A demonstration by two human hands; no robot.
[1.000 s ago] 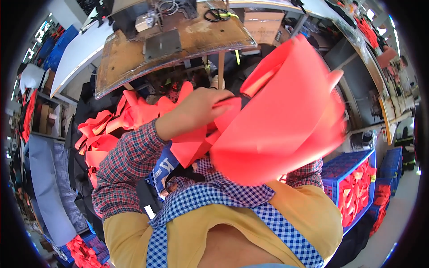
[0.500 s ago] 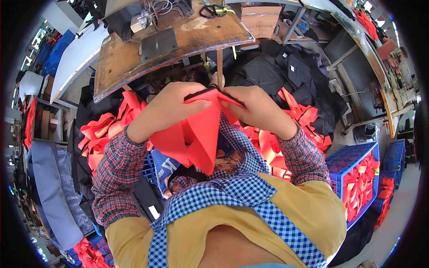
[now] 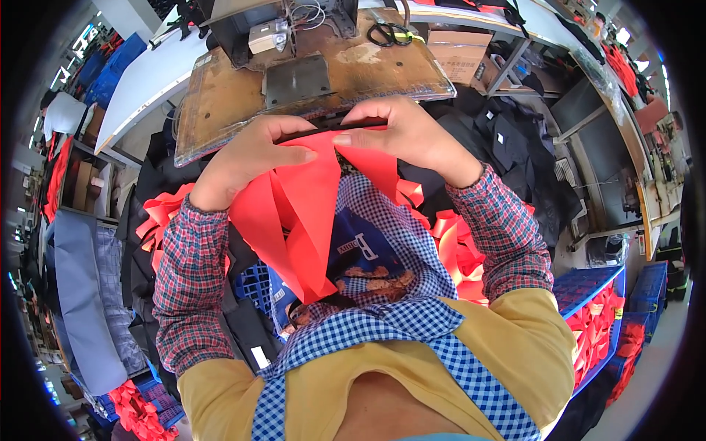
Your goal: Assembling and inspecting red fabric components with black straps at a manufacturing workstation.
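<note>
A red fabric piece (image 3: 312, 198) with a black band along its top edge stretches between my two hands, just in front of a worn wooden machine table (image 3: 382, 59). My left hand (image 3: 254, 158) pinches the band with thumb and fingers at its left part. My right hand (image 3: 412, 136) pinches it farther right, its thumb pressed on the red cloth. From the band the cloth hangs in long folded flaps over my blue checked apron (image 3: 368, 187). The fingertips behind the band are hidden.
Scissors (image 3: 390, 34) and a dark metal plate (image 3: 296, 79) lie on the wooden table. Red strips (image 3: 456, 246) and black cloth (image 3: 507, 147) are heaped around me. A blue crate (image 3: 588, 287) of red pieces stands at the right, a white table (image 3: 147, 88) at the far left.
Both hands have moved up and away from me, and farther apart. The band, bent to a peak before, is now drawn nearly straight. The view has shifted slightly.
</note>
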